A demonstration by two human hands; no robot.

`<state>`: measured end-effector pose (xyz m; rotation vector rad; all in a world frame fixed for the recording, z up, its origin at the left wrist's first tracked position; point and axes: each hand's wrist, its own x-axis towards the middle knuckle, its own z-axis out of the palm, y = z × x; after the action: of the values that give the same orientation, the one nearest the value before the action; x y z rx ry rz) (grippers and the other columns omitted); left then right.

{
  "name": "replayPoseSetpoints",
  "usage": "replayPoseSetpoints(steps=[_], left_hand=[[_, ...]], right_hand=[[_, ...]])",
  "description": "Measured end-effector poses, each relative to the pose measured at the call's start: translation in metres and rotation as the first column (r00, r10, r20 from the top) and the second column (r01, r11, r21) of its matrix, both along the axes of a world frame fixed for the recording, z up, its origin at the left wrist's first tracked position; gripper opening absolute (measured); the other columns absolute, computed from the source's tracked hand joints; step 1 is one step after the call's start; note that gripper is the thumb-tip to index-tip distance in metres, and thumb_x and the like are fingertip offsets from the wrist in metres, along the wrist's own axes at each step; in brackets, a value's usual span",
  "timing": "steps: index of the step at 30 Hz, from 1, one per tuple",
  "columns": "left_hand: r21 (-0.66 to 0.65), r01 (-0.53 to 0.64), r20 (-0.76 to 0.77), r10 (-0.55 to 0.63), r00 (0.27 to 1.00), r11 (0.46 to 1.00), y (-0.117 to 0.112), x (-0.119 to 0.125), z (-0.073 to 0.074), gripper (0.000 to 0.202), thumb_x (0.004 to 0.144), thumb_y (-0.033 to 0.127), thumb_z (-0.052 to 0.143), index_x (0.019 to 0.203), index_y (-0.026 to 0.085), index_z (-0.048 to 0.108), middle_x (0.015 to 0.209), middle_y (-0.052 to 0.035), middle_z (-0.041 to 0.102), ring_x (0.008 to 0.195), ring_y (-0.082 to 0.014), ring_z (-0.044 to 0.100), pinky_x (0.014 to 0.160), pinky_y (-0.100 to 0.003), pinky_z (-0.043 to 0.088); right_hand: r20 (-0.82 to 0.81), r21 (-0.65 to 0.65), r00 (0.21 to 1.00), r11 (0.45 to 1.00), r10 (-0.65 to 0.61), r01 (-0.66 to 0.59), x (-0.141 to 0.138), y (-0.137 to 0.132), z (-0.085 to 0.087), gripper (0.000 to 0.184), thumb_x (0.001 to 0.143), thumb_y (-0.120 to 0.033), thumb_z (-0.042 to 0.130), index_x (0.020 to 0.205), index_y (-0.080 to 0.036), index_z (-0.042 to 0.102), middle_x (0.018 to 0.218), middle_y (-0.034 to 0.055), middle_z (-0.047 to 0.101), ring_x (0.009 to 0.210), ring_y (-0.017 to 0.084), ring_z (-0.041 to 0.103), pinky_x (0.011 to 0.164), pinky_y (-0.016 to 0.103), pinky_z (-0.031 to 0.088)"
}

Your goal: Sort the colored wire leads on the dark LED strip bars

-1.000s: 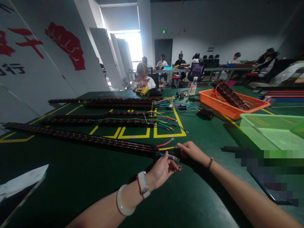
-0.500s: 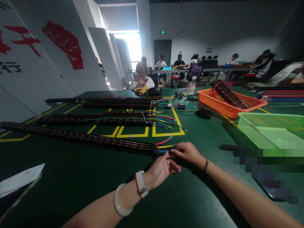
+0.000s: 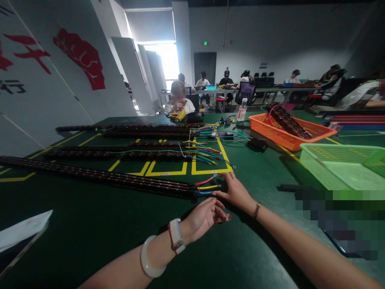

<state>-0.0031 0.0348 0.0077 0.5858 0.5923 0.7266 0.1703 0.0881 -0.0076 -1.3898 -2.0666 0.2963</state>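
Note:
A long dark wire harness (image 3: pixel 120 176) lies across the table from the left. From its near end come a red wire (image 3: pixel 206 180), a yellow wire (image 3: pixel 209 187) and a blue wire (image 3: pixel 205 193), with ring terminals showing on the red and yellow ones. My right hand (image 3: pixel 236 190) is around these wire ends with fingers and thumb spread; its thumb is close to the blue wire's tip, and whether it touches cannot be told. Just below, my left hand (image 3: pixel 206 216) has loosely bent fingers, apart, with nothing visible in them.
More harnesses (image 3: pixel 147 152) with coloured wire ends lie farther back over yellow tape marks. An orange basket (image 3: pixel 278 132) holds another dark bundle. A green basket (image 3: pixel 319 166) stands at right, near a pixelated area. A bottle (image 3: pixel 242 110) stands behind; a person (image 3: pixel 179 104) sits across the table.
My right hand has opened from a pinch at the wire ends, its fingers spreading. The left hand has drawn slightly down from the right one.

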Motion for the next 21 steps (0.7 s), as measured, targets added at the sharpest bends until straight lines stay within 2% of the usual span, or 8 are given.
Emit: replayPoseSetpoints(steps=[7,10,13,17,21], left_hand=[[0.03,0.002,0.019,-0.003,1.0,1.0,0.0,0.0,-0.005,0.019,0.088,0.025,0.042,0.082,0.012,0.055,0.065,-0.0076,0.063,0.072,-0.0199,0.062,0.085,-0.04,0.04],[0.043,0.003,0.031,-0.004,1.0,0.999,0.0,0.0,-0.007,0.017,0.087,0.026,0.045,0.083,0.012,0.055,0.064,-0.0068,0.063,0.073,-0.0202,0.063,0.088,-0.041,0.04],[0.051,0.001,0.026,-0.002,1.0,0.999,0.0,0.0,-0.008,0.018,0.087,0.028,0.045,0.083,0.012,0.054,0.064,-0.007,0.063,0.073,-0.0202,0.063,0.088,-0.042,0.039],[0.061,-0.002,-0.003,0.002,1.0,0.998,0.0,0.001,-0.008,0.019,0.088,0.028,0.043,0.084,0.012,0.053,0.065,-0.0073,0.063,0.072,-0.0199,0.063,0.085,-0.041,0.04],[0.075,0.004,0.002,-0.004,1.0,0.997,0.0,0.002,-0.008,0.02,0.088,0.028,0.044,0.084,0.012,0.054,0.064,-0.0072,0.063,0.071,-0.0194,0.063,0.086,-0.041,0.041]], right_hand=[[-0.055,-0.01,0.997,0.999,0.046,-0.046,-0.001,0.001,0.003,0.059,0.072,-0.049,0.067,0.118,-0.021,0.044,0.112,0.01,0.044,0.098,0.023,0.053,0.086,0.04,0.047],[-0.069,0.063,0.995,0.996,0.067,-0.063,-0.001,0.0,0.005,0.064,0.072,-0.049,0.067,0.124,-0.022,0.042,0.12,0.0118,0.041,0.11,0.027,0.048,0.094,0.044,0.042],[-0.013,0.136,0.994,0.985,0.104,-0.101,-0.003,0.0,0.008,0.067,0.073,-0.05,0.066,0.129,-0.023,0.04,0.127,0.0126,0.04,0.12,0.029,0.04,0.1,0.047,0.036],[0.072,0.15,0.976,0.966,0.204,-0.213,-0.007,0.002,0.012,0.062,0.078,-0.048,0.062,0.131,-0.025,0.041,0.128,0.0106,0.046,0.119,0.028,0.04,0.101,0.046,0.032],[0.085,0.13,0.971,0.963,0.225,-0.235,-0.012,0.006,0.013,0.052,0.079,-0.05,0.061,0.122,-0.024,0.051,0.118,0.01,0.054,0.114,0.028,0.043,0.097,0.045,0.034]])
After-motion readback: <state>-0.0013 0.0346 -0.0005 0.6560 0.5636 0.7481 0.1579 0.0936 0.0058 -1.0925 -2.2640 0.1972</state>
